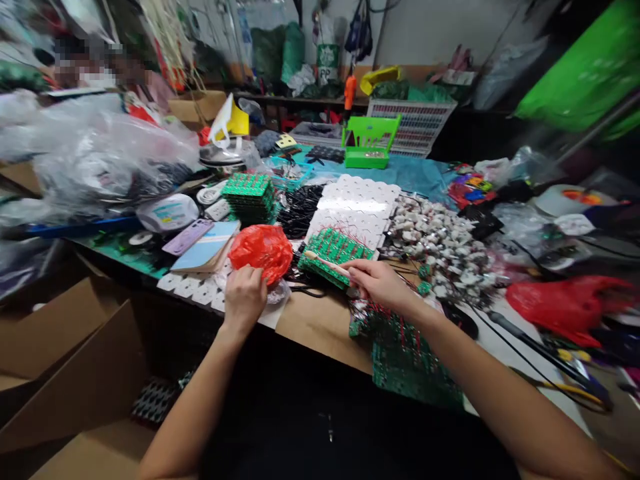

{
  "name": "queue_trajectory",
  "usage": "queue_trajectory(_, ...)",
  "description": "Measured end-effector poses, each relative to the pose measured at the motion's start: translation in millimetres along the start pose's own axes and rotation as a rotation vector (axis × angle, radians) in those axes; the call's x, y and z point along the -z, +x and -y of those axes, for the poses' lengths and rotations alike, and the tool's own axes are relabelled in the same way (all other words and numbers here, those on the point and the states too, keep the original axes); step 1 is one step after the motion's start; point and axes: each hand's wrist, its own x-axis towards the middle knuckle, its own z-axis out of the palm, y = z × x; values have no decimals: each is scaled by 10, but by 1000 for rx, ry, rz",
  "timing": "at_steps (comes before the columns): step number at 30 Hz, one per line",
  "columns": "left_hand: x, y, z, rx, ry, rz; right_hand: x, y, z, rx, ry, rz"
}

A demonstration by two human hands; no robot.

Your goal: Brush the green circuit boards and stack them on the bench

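My left hand [245, 300] is closed at the near edge of a crumpled red plastic bag [263, 250], its fingers curled against the bag. Between the thumb and fingers of my right hand [377, 283] is a slim pale stick with a rounded tan tip [325, 262]. The stick lies over a green circuit board panel [340, 247] with thin red wires on it. That panel rests on a white scalloped sheet [355, 200]. More wired green boards [417, 363] hang over the table's front edge under my right forearm.
A stack of green boards [250, 193] stands behind the red bag, beside black cables [300, 210]. White connectors [440, 247] are heaped at right, near a soldering iron [525, 340]. A light blue notebook [207, 247] and purple phone [189, 237] lie left. Cardboard boxes [75, 373] stand below.
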Motion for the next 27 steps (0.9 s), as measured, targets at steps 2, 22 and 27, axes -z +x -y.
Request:
queue_trajectory(2, 100, -82, -151, -23, -138, -92, 191, -406, -146, 19, 33, -58)
queue_trajectory(22, -221, -1291, -2085, 516, -1552, 778, 251, -2022, -837, 296, -520, -83)
queue_trajectory(27, -229, -1302, -2087, 544, -1566, 775, 345, -1700, -955, 317, -679, -322)
